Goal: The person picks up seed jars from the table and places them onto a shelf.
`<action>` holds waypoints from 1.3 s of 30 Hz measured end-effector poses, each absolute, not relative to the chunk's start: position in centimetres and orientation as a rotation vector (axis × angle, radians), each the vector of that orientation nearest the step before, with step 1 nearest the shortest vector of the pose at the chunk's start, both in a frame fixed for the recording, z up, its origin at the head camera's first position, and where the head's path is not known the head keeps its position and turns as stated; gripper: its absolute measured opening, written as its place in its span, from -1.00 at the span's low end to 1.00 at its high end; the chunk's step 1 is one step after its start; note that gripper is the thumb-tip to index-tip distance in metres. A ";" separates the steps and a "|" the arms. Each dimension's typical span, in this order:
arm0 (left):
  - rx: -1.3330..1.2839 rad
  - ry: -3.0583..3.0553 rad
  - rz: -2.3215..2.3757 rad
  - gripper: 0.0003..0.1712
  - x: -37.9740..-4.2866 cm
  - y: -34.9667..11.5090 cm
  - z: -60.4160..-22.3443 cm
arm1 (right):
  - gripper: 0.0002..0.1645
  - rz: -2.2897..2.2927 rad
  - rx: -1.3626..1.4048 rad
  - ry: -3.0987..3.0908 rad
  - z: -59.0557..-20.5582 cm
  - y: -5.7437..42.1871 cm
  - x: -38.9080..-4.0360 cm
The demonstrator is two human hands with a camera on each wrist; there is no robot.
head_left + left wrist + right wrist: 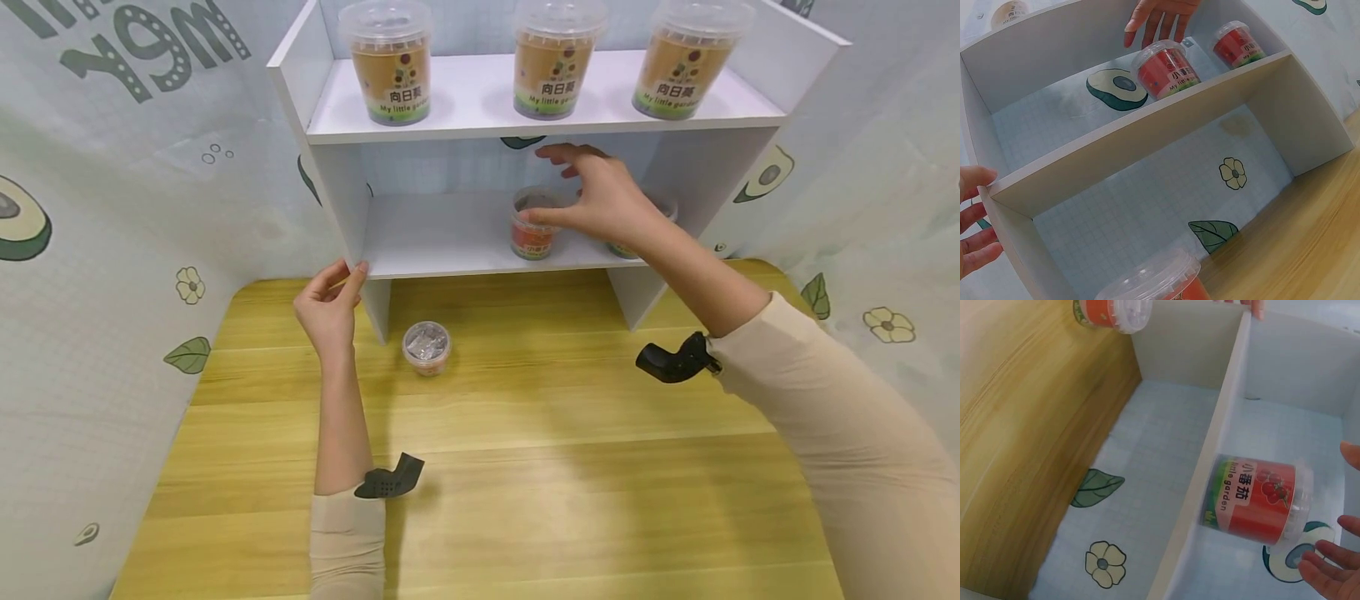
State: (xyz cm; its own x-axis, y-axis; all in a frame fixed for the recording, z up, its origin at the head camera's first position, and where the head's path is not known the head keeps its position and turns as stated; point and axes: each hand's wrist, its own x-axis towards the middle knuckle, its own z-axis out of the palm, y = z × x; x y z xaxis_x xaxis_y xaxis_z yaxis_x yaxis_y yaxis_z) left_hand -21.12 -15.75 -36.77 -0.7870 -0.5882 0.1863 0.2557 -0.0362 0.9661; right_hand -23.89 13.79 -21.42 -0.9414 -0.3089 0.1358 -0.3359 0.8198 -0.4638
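At the left side panel of a white two-tier shelf (438,229), my left hand (328,307) pinches the panel's front edge, thumb in front and fingers behind. My right hand (603,196) is by the lower tier, its fingers spread and thumb apart. Just below it, a clear-lidded plastic cup (1257,500) with a red tomato-picture label stands upright on that tier. The right wrist view shows the fingertips (1322,575) near the lid, apart from it. Another red-labelled cup (1239,45) stands at the tier's right end, mostly behind my right forearm in the head view.
Three cups with brown labels, including a middle one (557,75), stand spaced along the top tier. A lidded cup (427,350) sits on the wooden table (517,517) in front of the shelf's left leg. Patterned cloth (97,350) hangs behind and at both sides.
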 end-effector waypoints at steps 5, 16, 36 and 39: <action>0.348 -1.671 -1.882 -0.64 -21.2 -15.7 -36.7 | -0.12 0.800 0.564 -2.882 -21.8 14.1 -23.0; 0.357 -1.673 -1.904 -0.62 -21.3 -15.7 -36.8 | -0.23 0.854 0.674 -2.744 -22.6 14.4 -20.2; 0.359 -1.662 -1.897 -0.64 -21.1 -15.8 -36.6 | -0.33 1.018 0.863 -2.693 -28.5 13.2 -17.6; 0.368 -1.662 -1.903 -0.63 -21.0 -15.7 -36.7 | -0.34 1.065 0.860 -2.760 -29.9 13.0 -17.3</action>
